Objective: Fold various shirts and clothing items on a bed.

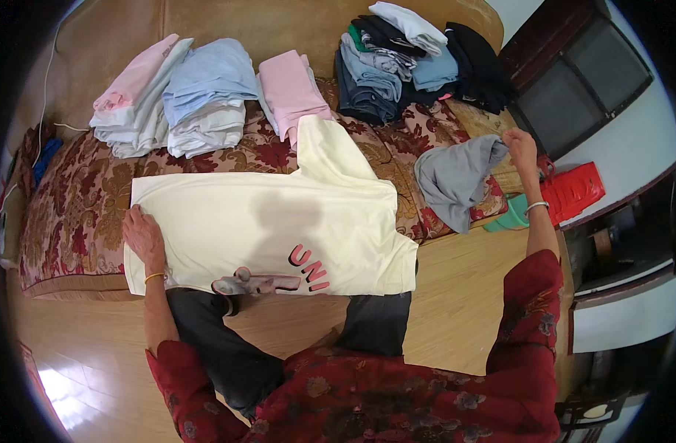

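A cream T-shirt (216,221) lies sideways before me, partly folded, with a sleeve pointing away. It spans from the patterned seat to my knees and bears printed letters and a picture along its near edge. My left hand (143,235) rests palm down on its hem at the left end; whether the fingers pinch the cloth is hard to see. Out to the right, my right hand (519,148) grips a corner of a crumpled grey garment (454,174), which hangs partly over the seat's front edge. My shadow falls across the cream cloth.
Folded stacks line the sofa back: pink and white clothes (136,99), light blue ones (210,77), a pink garment (291,86), jeans (368,88) and black clothes (476,72). A green container (509,213) and a red plastic object (576,188) stand at right. Wooden floor (454,310) lies below.
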Available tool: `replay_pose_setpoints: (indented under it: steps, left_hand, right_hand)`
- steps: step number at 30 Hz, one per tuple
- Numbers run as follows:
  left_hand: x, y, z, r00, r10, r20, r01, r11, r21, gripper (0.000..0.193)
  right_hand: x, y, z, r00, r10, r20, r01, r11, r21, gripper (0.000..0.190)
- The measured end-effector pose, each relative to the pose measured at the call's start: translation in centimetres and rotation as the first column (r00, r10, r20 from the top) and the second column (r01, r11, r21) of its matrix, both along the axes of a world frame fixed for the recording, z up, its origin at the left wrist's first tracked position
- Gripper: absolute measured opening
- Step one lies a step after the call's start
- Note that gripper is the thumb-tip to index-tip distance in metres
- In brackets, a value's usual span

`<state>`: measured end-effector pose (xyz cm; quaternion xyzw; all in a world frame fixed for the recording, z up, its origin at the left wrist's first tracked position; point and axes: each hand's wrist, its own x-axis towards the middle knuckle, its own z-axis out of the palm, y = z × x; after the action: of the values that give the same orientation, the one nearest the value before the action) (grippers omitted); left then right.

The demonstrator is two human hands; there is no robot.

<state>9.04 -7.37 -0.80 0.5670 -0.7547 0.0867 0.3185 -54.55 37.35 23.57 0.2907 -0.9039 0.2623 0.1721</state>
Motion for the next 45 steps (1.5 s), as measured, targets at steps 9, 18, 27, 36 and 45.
replay_pose_setpoints:
  steps: [9, 18, 27, 36, 45]
  left_hand:
    - [0.4, -0.3, -0.5, 1.0, -0.004, -0.008, 0.004, 1.0, 0.008, 0.03]
    - [0.4, 0.3, 0.4, 1.0, 0.004, -0.024, -0.002, 0.998, 0.07, 0.035]
    - [-1.0, 0.3, 0.3, 0.999, 0.016, -0.036, -0.015, 1.0, 0.011, 0.031]
    - [-0.7, 0.4, 0.4, 0.999, 0.035, -0.018, -0.034, 0.999, 0.04, 0.031]
    - [-0.2, 0.2, 0.2, 0.999, 0.044, -0.008, -0.044, 0.999, -0.008, 0.031]
  right_hand:
    - [-0.4, -2.4, 1.6, 0.938, 0.339, 0.076, -0.138, 0.564, -0.814, 0.029]
    - [6.4, -3.2, -8.6, 0.941, 0.082, 0.328, -0.124, 0.986, 0.108, 0.094]
    - [6.4, -2.3, -12.1, 0.949, 0.002, 0.315, -0.069, 0.977, 0.202, 0.059]
    - [1.4, -1.1, 0.8, 0.457, 0.744, 0.487, 0.227, 0.432, -0.873, 0.033]
    - [1.5, -2.3, -0.3, 0.838, 0.401, 0.37, 0.27, 0.284, -0.92, 0.014]
